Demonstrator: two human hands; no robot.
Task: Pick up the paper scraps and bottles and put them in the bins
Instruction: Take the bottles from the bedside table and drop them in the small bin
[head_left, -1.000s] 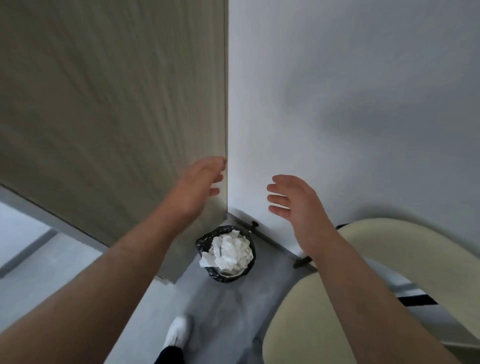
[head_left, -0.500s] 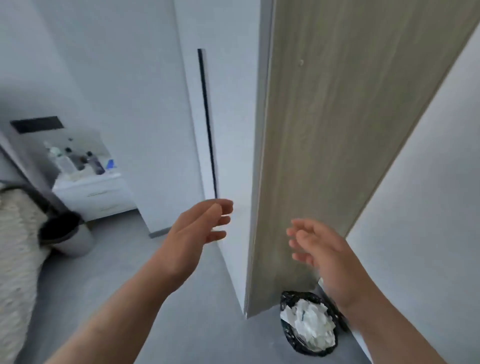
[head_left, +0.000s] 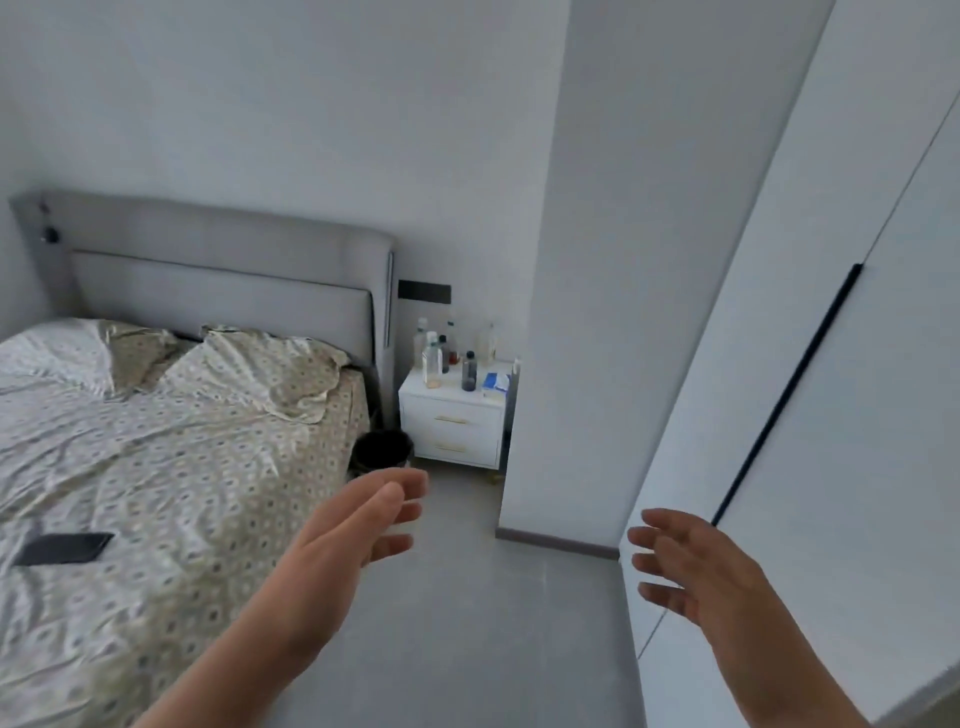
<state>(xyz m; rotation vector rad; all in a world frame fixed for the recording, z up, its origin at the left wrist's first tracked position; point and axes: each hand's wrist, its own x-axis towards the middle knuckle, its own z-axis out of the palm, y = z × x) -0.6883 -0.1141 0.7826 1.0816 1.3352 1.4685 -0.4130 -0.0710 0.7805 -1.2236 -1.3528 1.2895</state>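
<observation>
Two bare forearms are seen raised over a grey floor (head_left: 457, 623) in a bedroom. The left hand (head_left: 353, 535) is held palm inward, fingers loosely spread and slightly curled, with nothing in its grasp. The right hand (head_left: 691, 566) is likewise empty, its fingers splayed wide and pointed leftward, just in front of a white wardrobe door (head_left: 841, 467) marked by a long black handle strip (head_left: 789, 395).

Beyond the left fingertips, a black-lined bin (head_left: 383, 451) is shown standing on the floor between the corner of the bed (head_left: 171, 467) and a white nightstand (head_left: 452, 421); its contents cannot be made out. On the nightstand top, a cluster of bottles (head_left: 447, 353) is seen upright, beside a small blue-and-white packet (head_left: 494, 382). A dark flat phone (head_left: 65, 548) lies on the patterned bedspread, well apart from the hands. A grey padded headboard (head_left: 218, 270) is set against the far wall.

Compared with half a second earlier, the wooden door and the paper-filled bin at its foot are gone from view, the camera having been swung leftward toward the bed; the nightstand, then small at the left edge, is now placed near centre. Both hands are carried empty, as before.
</observation>
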